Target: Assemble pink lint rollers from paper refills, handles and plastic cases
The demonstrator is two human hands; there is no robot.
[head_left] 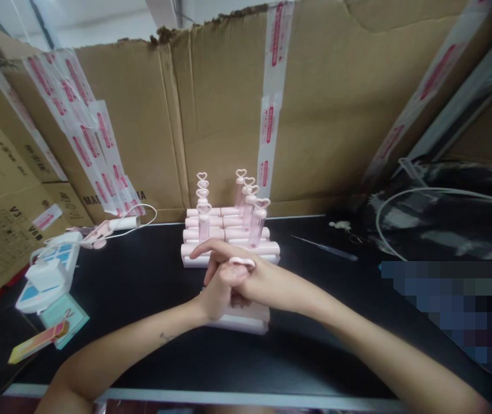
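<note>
Cardboard walls (340,98) are seen behind a black table (142,287). Pink tubes (228,236) are stacked at the table's middle, with heart-topped tubes (250,207) standing upright on them. Just before the stack, a pink block (246,319) is covered by both hands. The left hand (217,293) is closed around a small pink piece (242,262); the right hand (246,276) is laid over it, its grip hidden.

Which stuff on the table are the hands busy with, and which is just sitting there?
In use:
- left hand and right hand, clasped together on a small pink piece
- pale pink block under the hands
- stack of pink tubes with heart-topped tubes standing on it, just behind

Lying about:
- power strip
- tweezers
- colour card
- cardboard wall
</note>
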